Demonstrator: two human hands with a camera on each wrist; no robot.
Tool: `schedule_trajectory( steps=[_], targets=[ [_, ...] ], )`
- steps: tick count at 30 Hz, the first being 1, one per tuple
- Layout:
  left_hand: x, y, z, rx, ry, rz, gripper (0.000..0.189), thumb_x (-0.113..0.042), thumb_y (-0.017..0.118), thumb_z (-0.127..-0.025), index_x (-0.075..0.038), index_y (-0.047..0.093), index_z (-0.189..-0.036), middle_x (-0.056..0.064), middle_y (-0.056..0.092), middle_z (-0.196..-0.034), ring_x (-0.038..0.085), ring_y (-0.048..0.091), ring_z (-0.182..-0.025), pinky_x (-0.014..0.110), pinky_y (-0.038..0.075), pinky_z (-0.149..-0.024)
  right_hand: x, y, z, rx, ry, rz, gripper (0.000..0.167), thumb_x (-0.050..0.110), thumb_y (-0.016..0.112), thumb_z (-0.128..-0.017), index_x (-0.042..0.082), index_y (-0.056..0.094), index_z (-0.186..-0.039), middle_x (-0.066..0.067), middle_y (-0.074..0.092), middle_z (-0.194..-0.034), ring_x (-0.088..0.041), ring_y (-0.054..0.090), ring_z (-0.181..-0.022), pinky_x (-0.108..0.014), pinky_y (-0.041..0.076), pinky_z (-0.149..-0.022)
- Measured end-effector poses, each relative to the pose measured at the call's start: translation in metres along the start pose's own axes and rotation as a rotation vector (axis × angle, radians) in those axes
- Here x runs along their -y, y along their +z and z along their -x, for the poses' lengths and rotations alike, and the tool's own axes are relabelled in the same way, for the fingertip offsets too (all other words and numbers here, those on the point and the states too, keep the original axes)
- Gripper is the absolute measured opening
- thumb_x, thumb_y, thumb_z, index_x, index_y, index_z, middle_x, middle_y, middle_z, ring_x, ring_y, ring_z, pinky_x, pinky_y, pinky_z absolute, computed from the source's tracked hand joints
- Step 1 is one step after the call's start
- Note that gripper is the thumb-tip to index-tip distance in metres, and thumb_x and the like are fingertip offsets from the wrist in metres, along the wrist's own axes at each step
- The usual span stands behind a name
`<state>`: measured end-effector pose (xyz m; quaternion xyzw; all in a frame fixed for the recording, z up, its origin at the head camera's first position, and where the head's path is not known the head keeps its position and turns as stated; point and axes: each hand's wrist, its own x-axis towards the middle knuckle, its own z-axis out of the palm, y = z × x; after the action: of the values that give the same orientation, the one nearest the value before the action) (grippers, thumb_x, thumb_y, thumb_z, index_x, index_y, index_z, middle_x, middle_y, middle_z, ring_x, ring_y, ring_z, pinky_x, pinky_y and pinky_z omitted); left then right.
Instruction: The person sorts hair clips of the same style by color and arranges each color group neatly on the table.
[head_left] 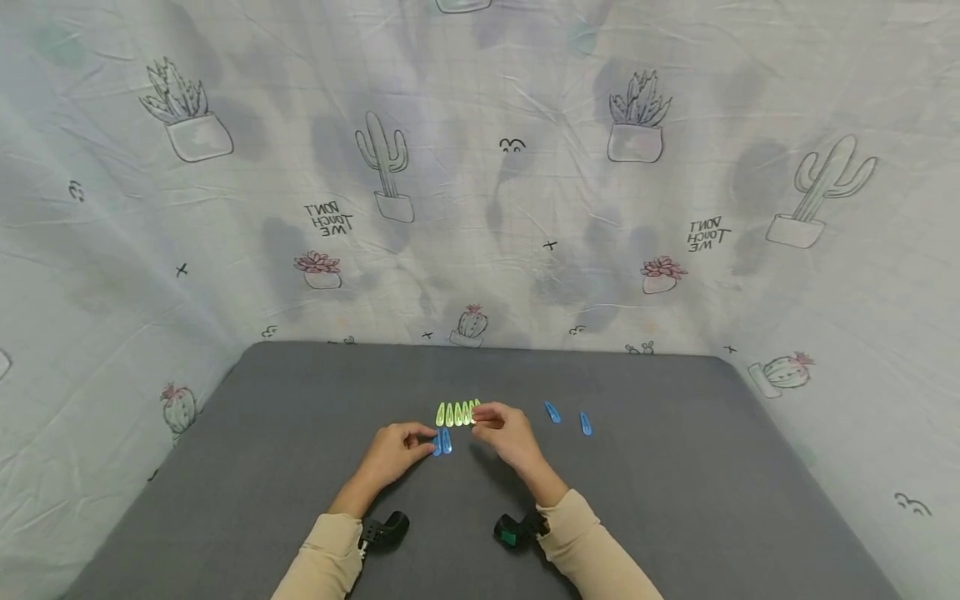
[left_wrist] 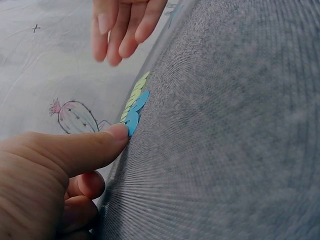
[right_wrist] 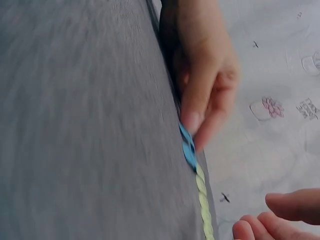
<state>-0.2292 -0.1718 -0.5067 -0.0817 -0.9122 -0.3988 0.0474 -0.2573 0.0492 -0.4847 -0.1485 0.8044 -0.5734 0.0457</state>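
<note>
My left hand (head_left: 396, 450) pinches the left one of two blue snap hair clips between thumb and index finger; its fingertips cover part of that clip. The other blue hair clip (head_left: 447, 441) lies right beside it, parallel. Just beyond them is a side-by-side row of several yellow-green hair clips (head_left: 457, 414). My right hand (head_left: 510, 435) hovers at the right end of this row, its fingers relaxed with nothing between them, hiding part of the last clip. In the left wrist view, the left thumb (left_wrist: 100, 147) meets the blue clip's edge.
Two more blue hair clips, one nearer (head_left: 552, 412) and one farther right (head_left: 586, 423), lie apart on the grey tabletop (head_left: 675, 500). A pale cloth (head_left: 480, 192) printed with cacti hangs behind and at the sides. Each wrist wears a black camera mount.
</note>
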Motion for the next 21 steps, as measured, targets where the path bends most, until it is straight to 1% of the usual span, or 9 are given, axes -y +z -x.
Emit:
schedule_trajectory(
  steps=[4, 7, 10, 12, 17, 19, 21],
  targets=[
    [0.002, -0.001, 0.001, 0.002, -0.001, 0.001, 0.017, -0.019, 0.076, -0.079, -0.016, 0.075, -0.095, -0.008, 0.049, -0.057, 0.005, 0.039, -0.049, 0.022, 0.034, -0.05, 0.0, -0.016, 0.003, 0.018, 0.002, -0.023, 0.035, 0.003, 0.065, -0.086, -0.006, 0.06, -0.12, -0.023, 0.064, -0.113, -0.033, 0.063, -0.102, -0.035, 0.052, -0.082],
    [0.002, -0.001, 0.001, 0.005, -0.004, 0.0, 0.017, -0.02, 0.076, -0.079, -0.017, 0.075, -0.096, -0.008, 0.049, -0.058, 0.005, 0.038, -0.05, 0.021, 0.034, -0.05, 0.01, -0.031, 0.01, 0.045, 0.004, -0.056, 0.038, 0.0, 0.063, -0.087, -0.01, 0.055, -0.123, -0.029, 0.059, -0.118, -0.039, 0.06, -0.107, -0.039, 0.051, -0.085],
    [0.002, -0.002, 0.001, 0.008, -0.006, 0.0, 0.017, -0.02, 0.076, -0.079, -0.017, 0.075, -0.096, -0.008, 0.049, -0.058, 0.005, 0.038, -0.05, 0.021, 0.033, -0.05, 0.016, -0.045, 0.017, 0.061, 0.001, -0.061, 0.041, 0.0, 0.062, -0.088, -0.012, 0.053, -0.125, -0.032, 0.057, -0.12, -0.042, 0.058, -0.11, -0.042, 0.05, -0.087],
    [0.001, -0.002, 0.001, 0.009, -0.003, 0.0, 0.017, -0.02, 0.076, -0.079, -0.017, 0.075, -0.096, -0.008, 0.049, -0.058, 0.005, 0.038, -0.05, 0.021, 0.033, -0.05, 0.01, -0.054, 0.018, 0.051, -0.006, -0.034, 0.041, 0.002, 0.063, -0.088, -0.011, 0.053, -0.126, -0.031, 0.057, -0.121, -0.041, 0.058, -0.11, -0.04, 0.051, -0.086],
    [0.0, -0.002, 0.0, 0.005, -0.002, 0.004, 0.016, -0.019, 0.076, -0.079, -0.016, 0.075, -0.095, -0.008, 0.049, -0.058, 0.005, 0.038, -0.05, 0.021, 0.033, -0.05, -0.013, -0.072, 0.016, 0.021, 0.028, -0.02, 0.044, 0.007, 0.065, -0.088, -0.005, 0.054, -0.128, -0.025, 0.058, -0.124, -0.036, 0.057, -0.114, -0.037, 0.05, -0.088],
    [0.0, -0.002, 0.0, 0.003, 0.0, 0.003, 0.016, -0.019, 0.076, -0.079, -0.015, 0.075, -0.095, -0.008, 0.049, -0.059, 0.005, 0.038, -0.05, 0.021, 0.033, -0.05, -0.015, -0.08, 0.017, 0.021, 0.041, -0.03, 0.045, 0.008, 0.065, -0.089, -0.005, 0.052, -0.13, -0.025, 0.056, -0.126, -0.036, 0.055, -0.117, -0.039, 0.049, -0.091],
    [0.001, -0.002, 0.0, 0.003, 0.0, 0.005, 0.017, -0.019, 0.076, -0.079, -0.015, 0.075, -0.095, -0.008, 0.049, -0.059, 0.004, 0.039, -0.051, 0.021, 0.033, -0.05, -0.019, -0.088, 0.019, 0.017, 0.028, -0.019, 0.047, 0.009, 0.065, -0.089, -0.005, 0.051, -0.131, -0.025, 0.056, -0.127, -0.036, 0.054, -0.118, -0.04, 0.047, -0.093]
  ],
)
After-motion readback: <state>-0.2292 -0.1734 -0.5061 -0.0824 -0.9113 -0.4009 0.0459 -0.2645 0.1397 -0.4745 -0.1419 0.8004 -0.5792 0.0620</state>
